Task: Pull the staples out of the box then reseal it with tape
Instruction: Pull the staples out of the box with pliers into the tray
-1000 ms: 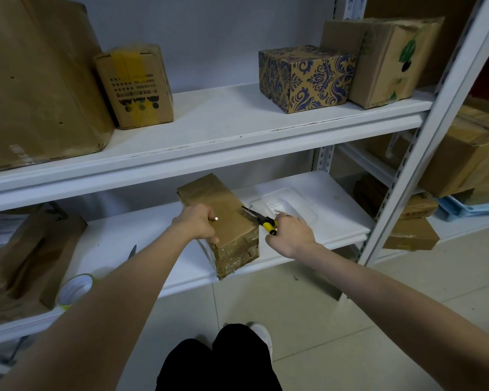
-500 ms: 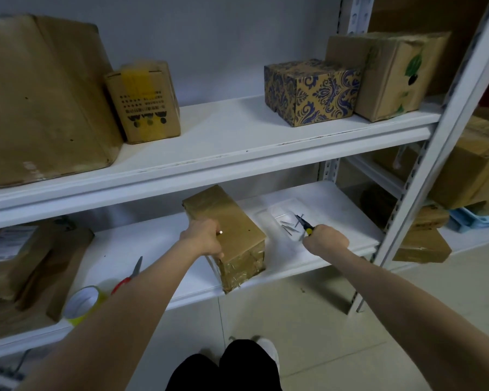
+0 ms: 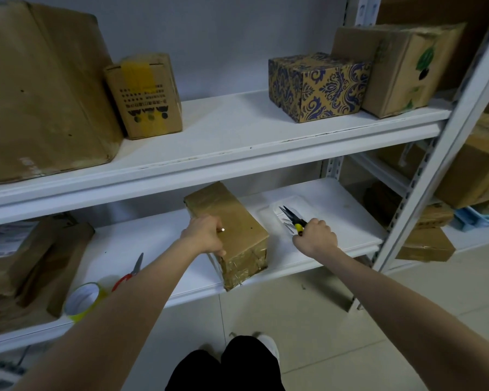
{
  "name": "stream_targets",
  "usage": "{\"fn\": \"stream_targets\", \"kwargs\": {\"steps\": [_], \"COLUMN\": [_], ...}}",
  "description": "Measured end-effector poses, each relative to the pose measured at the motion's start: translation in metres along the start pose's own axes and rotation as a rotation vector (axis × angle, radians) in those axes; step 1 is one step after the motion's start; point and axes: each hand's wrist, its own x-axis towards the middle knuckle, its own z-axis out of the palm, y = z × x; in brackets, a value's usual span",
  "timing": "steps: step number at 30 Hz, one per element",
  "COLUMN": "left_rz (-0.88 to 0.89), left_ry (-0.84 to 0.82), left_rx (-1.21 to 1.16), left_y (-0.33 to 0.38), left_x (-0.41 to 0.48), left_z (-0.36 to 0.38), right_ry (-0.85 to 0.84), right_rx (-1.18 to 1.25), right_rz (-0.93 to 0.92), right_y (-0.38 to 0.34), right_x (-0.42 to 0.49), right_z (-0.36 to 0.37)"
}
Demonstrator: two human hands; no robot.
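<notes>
Left hand [image 3: 206, 235] grips the top left edge of the tape-wrapped brown cardboard box [image 3: 235, 210]. The box sits on the white lower shelf [image 3: 153, 241], with its front end at the shelf lip. Right hand [image 3: 316, 237] is clamped round the black-and-yellow-handled needle-nose pliers [image 3: 292, 218], tips over the clear plastic tray [image 3: 305, 200] just right of the box. Yellow-rimmed tape roll [image 3: 82, 301] and red-handled scissors [image 3: 130, 270] lie further left.

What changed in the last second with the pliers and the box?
The right hand, gripping the pliers, swung them right, from the top edge of the cardboard box to over the clear tray, where loose staples lie. The left hand kept holding the box, which stayed put on the shelf.
</notes>
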Motion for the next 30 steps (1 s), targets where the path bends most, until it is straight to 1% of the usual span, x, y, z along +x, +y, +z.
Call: {"fn": "stream_targets", "kwargs": {"steps": [3,5,8,11,14,16,21,30], "left_rz": [-0.013,-0.033,-0.051,-0.067,-0.057,-0.05,-0.043,-0.029], "left_ry": [0.021,0.044,0.065,0.06,0.058,0.052,0.033,0.025], "left_rx": [-0.06,-0.12,-0.188,-0.235,-0.247,-0.248,-0.232,-0.241], "left_y": [-0.002,-0.004,-0.007,-0.009,-0.009,-0.01,-0.009,-0.015], "left_x": [-0.005,-0.01,-0.017,-0.023,-0.026,-0.026,-0.024,-0.018], "left_z": [-0.001,-0.001,0.0,0.002,0.003,0.002,-0.001,0.0], "right_ry": [0.051,0.064,0.07,0.066,0.077,0.077,0.038,0.052], "right_rx": [0.032,0.011,-0.131,-0.274,-0.405,-0.452,-0.455,-0.431], "right_rz": [-0.222,-0.357,-0.539,-0.641,-0.679,-0.669,-0.612,-0.596], "right_y": [-0.006,-0.011,-0.021,-0.032,-0.044,-0.051,-0.07,-0.087], "right_x": [-0.012,-0.023,-0.036,-0.05,-0.059,-0.062,-0.065,-0.066], "right_z": [-0.01,-0.019,-0.029,-0.033,-0.032,-0.028,-0.02,-0.014]}}
